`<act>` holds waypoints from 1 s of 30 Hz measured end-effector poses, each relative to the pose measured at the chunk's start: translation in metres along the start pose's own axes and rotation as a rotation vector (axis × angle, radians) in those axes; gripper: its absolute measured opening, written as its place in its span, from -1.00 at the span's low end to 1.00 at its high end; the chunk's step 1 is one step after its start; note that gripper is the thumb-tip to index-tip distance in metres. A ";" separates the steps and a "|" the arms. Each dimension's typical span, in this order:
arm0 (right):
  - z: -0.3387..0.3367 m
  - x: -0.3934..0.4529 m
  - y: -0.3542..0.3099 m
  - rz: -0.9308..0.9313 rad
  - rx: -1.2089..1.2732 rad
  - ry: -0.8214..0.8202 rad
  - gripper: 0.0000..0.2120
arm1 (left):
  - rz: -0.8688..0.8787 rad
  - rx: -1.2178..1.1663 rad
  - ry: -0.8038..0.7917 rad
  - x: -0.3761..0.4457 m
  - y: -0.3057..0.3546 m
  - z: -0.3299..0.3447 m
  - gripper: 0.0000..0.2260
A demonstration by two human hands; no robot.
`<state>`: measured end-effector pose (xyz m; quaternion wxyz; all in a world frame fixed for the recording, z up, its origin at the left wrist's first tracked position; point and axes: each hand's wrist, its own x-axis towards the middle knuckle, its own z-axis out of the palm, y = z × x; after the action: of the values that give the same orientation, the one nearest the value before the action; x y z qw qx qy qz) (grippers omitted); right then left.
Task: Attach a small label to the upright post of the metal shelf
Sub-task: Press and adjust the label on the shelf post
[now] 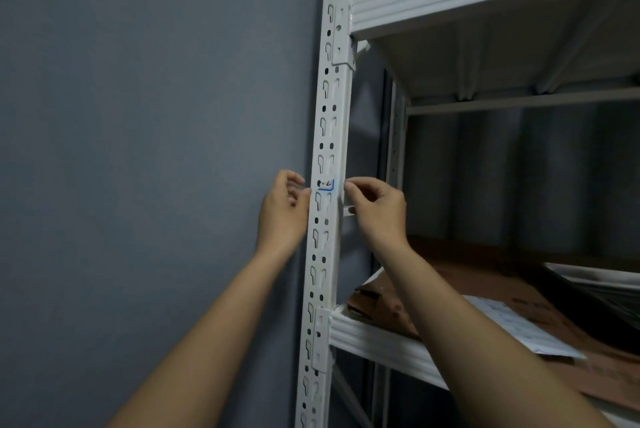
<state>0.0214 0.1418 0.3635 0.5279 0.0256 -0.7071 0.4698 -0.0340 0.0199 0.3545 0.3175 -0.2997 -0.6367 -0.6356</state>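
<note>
From the head view, the white post (327, 185) stands tall and runs up and down, with holes all along it. The label (326, 184) sits flat on the front of the post, between the two hands. It is small, with a blue edge and a dark mark on it. Its long side seems to run across the post, left to right, and it faces the person.

The left hand (284, 207) is just beside the label, on the post's left edge. Its fingers are curled and seem to pinch clear tape there. The right hand (375, 207) is just beside the label on the other side. Its fingers pinch something pale at the post's right edge, maybe the tape's other end. Both hands look about as near. I think the next move is to press the tape down across the post.

A brown board (491, 292) and a paper (526, 330) lie on the shelf (374, 337) below.
</note>
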 end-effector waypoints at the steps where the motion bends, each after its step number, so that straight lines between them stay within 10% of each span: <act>1: 0.000 0.001 0.000 -0.008 -0.001 0.002 -0.91 | 0.057 0.040 -0.015 0.001 -0.001 0.004 -0.86; 12: 0.000 0.014 0.009 -0.036 0.033 -0.012 -0.96 | 0.439 0.318 0.038 0.017 -0.019 0.029 -0.91; 30: 0.032 0.010 0.023 0.108 0.221 -0.061 -0.89 | 0.570 0.337 0.082 0.026 -0.037 0.035 -0.91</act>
<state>-0.0183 0.1371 0.3571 0.4740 0.0600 -0.6670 0.5718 -0.0799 0.0535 0.3523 0.5529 -0.3833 -0.6102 -0.4184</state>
